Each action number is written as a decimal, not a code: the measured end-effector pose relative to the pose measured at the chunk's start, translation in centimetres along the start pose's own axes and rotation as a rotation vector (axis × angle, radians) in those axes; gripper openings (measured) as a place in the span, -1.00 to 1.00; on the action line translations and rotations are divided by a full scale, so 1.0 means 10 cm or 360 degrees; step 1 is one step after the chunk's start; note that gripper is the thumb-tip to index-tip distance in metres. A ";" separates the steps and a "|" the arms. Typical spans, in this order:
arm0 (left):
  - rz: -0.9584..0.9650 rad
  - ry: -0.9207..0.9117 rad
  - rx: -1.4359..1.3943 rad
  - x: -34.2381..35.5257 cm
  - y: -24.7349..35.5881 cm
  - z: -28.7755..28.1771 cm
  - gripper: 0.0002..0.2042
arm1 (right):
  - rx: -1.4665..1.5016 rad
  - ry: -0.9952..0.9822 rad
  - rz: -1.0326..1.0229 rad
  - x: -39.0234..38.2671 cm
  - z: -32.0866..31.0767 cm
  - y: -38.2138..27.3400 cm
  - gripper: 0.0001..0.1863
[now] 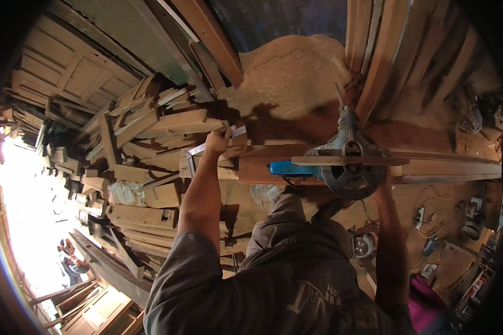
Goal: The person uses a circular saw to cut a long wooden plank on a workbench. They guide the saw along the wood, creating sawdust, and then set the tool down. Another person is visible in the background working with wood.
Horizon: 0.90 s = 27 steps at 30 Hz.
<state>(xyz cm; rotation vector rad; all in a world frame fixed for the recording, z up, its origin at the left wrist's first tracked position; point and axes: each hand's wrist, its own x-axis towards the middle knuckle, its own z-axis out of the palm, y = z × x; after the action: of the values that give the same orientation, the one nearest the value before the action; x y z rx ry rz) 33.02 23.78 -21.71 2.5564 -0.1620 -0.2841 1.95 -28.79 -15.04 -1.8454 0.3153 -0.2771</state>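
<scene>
My left hand (220, 140) is closed round a shiny L-shaped metal strip (239, 132), at the left end of a long wooden workpiece (254, 168). The strip's other arm (191, 163) shows to the left of my wrist. On the right, a power tool (352, 177) with a blue handle (296, 168) and a round grey slotted disc stands over the bench. A narrow wooden strip (349, 161) lies across this tool. My right hand (383, 188) is beside the disc's right edge, in shadow. Its fingers are mostly hidden, so what it touches does not show.
Offcuts and boards (151, 125) are heaped on the left. A sawdust mound (293, 70) lies beyond the bench, with upright planks (385, 56) to its right. Cords and tools (430, 243) lie on the floor at right. A person (71, 262) is in the bright opening.
</scene>
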 end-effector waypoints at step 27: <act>0.1076 -0.0163 0.0025 -1.45 2.50 -0.30 -0.37 | 0.0167 0.0115 0.0151 0.07 0.09 0.13 -0.41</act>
<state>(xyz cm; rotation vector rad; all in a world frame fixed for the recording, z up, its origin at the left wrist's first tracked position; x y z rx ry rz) 18.23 6.91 -3.19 2.3358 -1.0355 -0.1462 2.86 -28.57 -16.54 -1.7146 0.4291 -0.2897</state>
